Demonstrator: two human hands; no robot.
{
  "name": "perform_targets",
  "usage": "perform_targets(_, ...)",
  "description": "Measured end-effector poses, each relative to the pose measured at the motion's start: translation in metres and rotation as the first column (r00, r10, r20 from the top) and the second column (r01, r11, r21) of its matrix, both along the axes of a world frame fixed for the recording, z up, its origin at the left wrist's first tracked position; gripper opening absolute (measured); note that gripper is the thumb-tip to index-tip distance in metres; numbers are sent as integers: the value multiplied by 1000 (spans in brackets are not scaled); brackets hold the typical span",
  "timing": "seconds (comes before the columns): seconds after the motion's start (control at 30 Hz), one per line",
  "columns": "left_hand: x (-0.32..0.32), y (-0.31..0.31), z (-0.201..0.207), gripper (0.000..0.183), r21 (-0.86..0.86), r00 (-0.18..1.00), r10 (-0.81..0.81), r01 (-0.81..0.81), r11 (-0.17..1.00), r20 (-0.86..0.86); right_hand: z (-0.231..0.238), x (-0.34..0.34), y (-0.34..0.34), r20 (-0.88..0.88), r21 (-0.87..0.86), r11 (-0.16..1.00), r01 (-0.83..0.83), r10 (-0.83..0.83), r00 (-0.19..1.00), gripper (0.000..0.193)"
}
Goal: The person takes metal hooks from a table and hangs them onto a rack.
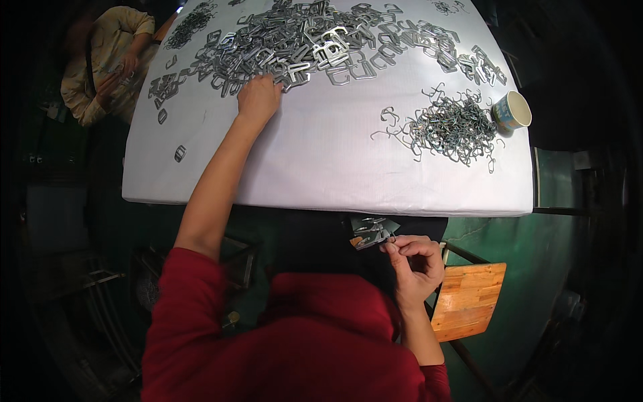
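My left hand (259, 100) is at the grey metal buckles (295, 43) heaped on the white-covered bench (321, 154).
I cannot tell whether its hidden fingertips grip one; my right hand (418, 261), below the near edge, pinches a small piece (391, 240), its shape unclear. Thin bent wire hooks (455, 127) lie tangled at right, beside a pale paper cup (512, 112).

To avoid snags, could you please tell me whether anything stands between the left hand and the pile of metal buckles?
Nothing visible does: the left hand is right at the near edge of the pile of metal buckles.
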State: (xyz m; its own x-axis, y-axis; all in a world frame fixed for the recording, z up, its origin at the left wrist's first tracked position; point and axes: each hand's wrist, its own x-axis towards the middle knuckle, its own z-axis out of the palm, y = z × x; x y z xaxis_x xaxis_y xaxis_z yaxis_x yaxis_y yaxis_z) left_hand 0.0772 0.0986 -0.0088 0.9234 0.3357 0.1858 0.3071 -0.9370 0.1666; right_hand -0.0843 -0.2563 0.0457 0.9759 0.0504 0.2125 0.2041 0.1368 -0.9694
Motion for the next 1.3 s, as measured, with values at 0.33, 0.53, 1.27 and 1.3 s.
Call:
perform_targets(0.33,3,-13,9,32,106,1000,4,-2,994,-12,-2,-1,0,15,-47,998,-28,29,999,17)
perform_targets(0.53,-33,-42,30,28,-550,998,11,-45,834,-65,-8,0,-1,24,-108,994,-8,11,1000,16)
perform_targets(1.27,-86,-131,53,33,-995,986,-162,21,-101,38,-8,2,5,-23,-57,998,22,-23,999,15)
perform_targets(1.3,-90,-135,55,28,-998,972,-229,52,-42,61,-7,2,6,-47,-27,999,21,-23,999,15)
